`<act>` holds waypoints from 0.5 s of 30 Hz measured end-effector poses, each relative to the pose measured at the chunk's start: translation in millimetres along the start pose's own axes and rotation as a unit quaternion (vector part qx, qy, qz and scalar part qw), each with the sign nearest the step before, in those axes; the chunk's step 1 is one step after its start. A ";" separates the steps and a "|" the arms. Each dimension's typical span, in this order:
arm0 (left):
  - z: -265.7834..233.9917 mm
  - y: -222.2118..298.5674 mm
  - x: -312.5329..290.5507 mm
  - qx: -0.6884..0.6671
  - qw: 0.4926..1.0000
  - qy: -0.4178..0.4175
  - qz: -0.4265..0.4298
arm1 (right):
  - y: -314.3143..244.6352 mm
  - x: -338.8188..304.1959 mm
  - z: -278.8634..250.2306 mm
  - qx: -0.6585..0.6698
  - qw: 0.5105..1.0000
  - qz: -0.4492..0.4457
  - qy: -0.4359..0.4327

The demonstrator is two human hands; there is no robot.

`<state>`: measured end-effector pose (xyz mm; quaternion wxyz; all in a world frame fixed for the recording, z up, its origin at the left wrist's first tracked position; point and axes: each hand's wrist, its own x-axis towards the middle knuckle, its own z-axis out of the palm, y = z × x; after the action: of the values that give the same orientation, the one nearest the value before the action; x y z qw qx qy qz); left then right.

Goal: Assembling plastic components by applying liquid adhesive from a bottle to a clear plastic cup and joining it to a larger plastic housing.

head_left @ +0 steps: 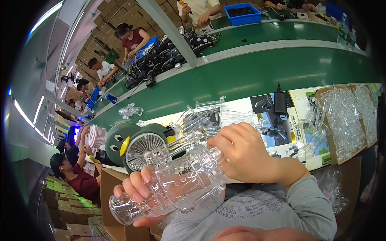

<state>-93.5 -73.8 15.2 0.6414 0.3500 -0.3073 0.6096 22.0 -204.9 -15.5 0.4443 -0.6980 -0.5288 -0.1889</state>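
Observation:
A large clear plastic assembly (187,180), made of ribbed tubes and a wide cylinder, lies tilted across my front. My left hand (138,190) wraps round its narrower lower-left end. At the upper-right end my right hand (243,152) is closed with curled fingers against the piece; whatever lies inside those fingers is hidden. A green duck-faced fan (138,146) with a yellow beak stands just behind the assembly, partly covered by it. Several loose clear plastic parts (199,120) lie on the table beyond my hands, and one clear part (130,110) sits farther left on the green bench.
A black nozzle bottle (280,102) stands on printed sheets. To the right is an open cardboard box (348,124) of clear parts. The green bench (241,74) runs across; cables and black parts (161,60), a blue bin (242,15) and co-workers are beyond. A white spool (97,136) stands left.

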 end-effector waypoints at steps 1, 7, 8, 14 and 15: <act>-0.5 -0.5 -0.4 -0.004 1.000 -0.006 0.005 | 0.8 -0.4 1.2 0.001 1.000 -0.002 -0.002; -0.4 10.4 -1.6 -0.001 0.999 -0.034 0.030 | -3.1 -1.7 1.1 0.019 1.000 -0.020 -0.014; -0.1 11.3 -1.4 0.008 0.999 -0.031 0.024 | -3.4 -1.2 -0.3 0.017 0.999 -0.023 -0.023; -2.4 5.9 0.1 -0.031 0.999 -0.035 0.010 | -2.2 -0.3 -11.1 -0.002 0.998 -0.023 -0.055; -2.3 5.8 0.2 -0.040 0.998 -0.036 0.010 | -2.3 -0.3 -11.9 -0.002 0.998 -0.023 -0.055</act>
<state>-99.4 -71.7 14.5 0.6374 0.3429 -0.3579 0.5900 22.3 -214.7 -8.4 0.4088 -0.6959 -0.5679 -0.1614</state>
